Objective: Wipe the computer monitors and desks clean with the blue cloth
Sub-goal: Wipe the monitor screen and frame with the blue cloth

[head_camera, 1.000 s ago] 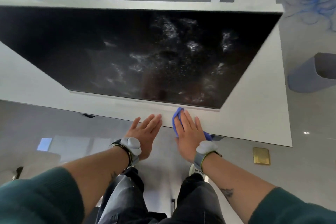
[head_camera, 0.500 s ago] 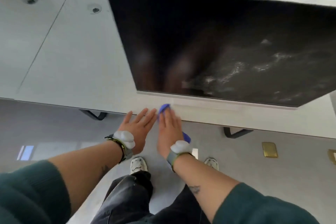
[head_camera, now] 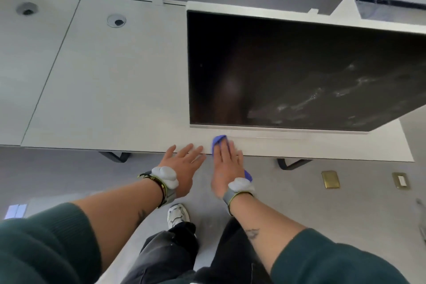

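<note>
A dark monitor screen point(head_camera: 288, 71) with whitish smears on its right part stands on the white desk point(head_camera: 115, 90). My right hand point(head_camera: 227, 163) lies flat with straight fingers on the blue cloth point(head_camera: 218, 139) at the desk's front edge, just below the monitor's lower left corner. The cloth shows past the fingertips and again by the wrist. My left hand point(head_camera: 184, 166) is spread flat beside it, fingertips at the desk edge, holding nothing.
Round cable grommets point(head_camera: 116, 21) sit in the desk at the upper left. Dark desk legs point(head_camera: 292, 163) show under the front edge. Brass floor sockets point(head_camera: 330, 179) lie on the grey floor at the right. My shoe point(head_camera: 176, 214) stands below the hands.
The view has shifted so the monitor lies further right and more bare desk shows at the left. Both hands keep their flat pose at the desk's front edge.
</note>
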Available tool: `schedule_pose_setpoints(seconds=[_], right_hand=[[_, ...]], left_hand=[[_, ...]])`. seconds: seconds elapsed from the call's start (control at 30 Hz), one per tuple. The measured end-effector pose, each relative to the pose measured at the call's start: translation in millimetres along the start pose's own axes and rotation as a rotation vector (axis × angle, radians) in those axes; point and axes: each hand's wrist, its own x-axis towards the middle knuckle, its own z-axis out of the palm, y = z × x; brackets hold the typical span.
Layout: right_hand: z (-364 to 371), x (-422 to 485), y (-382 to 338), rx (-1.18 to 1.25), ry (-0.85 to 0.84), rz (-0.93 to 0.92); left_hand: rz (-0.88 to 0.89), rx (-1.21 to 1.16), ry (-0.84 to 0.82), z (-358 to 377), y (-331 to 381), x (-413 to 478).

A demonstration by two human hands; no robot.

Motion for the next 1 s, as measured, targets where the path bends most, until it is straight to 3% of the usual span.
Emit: schedule_pose_setpoints(seconds=[0.07, 0.1, 0.2, 0.27, 0.33, 0.4, 0.5, 0.57, 0.63, 0.73, 0.83, 0.93, 1.0], right_hand=[[-7.1, 0.3, -5.5, -0.086, -0.046, -0.16], [-10.8, 0.9, 10.1, -0.125, -0.044, -0.124], [-15.1, -7.5, 87.4, -0.203, -0.052, 0.172], [-20.3, -13.3, 125.0, -0.129, -0.095, 0.449], [-24.4, -6.7, 126.8, -0.059, -0.086, 0.55], [-23.2, 2.9, 96.9, -0.019, -0.101, 0.421], [-25.6, -2.9, 56.8, -0.043, -0.137, 0.052], [-41.8, -5.9, 63.1, -0.009, -0.13, -0.047], [-65.7, 1.2, 66.1, 0.134, -0.216, 0.044], [-102.0, -9.1, 72.0, 0.458, -0.161, 0.075], [-120.0, -30.3, 74.5, 0.779, -0.025, 0.197], [-127.0, -47.0, 75.7, 0.873, 0.172, 0.336], [-137.8, -58.4, 63.8, 1.031, 0.204, 0.394]], left_hand=[[-0.009, 0.001, 0.008, -4.5, 2.0, 4.5], [-0.004, 0.013, 0.01, -7.6, 2.0, 7.0], [-0.017, 0.019, 0.003, -12.2, 3.8, 11.3], [-0.011, 0.029, -0.011, -16.8, 7.8, 13.7], [-0.003, 0.032, -0.003, -22.0, 20.7, 21.9], [0.014, 0.046, -0.011, -27.7, 32.2, 26.4], [0.027, 0.049, -0.097, -38.4, 52.7, 34.9], [-0.025, -0.016, -0.103, -55.7, 69.2, 36.4], [-0.053, -0.211, -0.056, -67.3, 77.0, 37.8], [-0.091, -0.625, 0.152, -95.5, 98.6, 23.4], [-0.139, -0.616, 0.115, -125.6, 107.2, 9.3], [-0.148, -0.717, 0.126, -145.5, 103.3, -7.0], [-0.096, -0.744, 0.168, -158.9, 102.4, -13.9]])
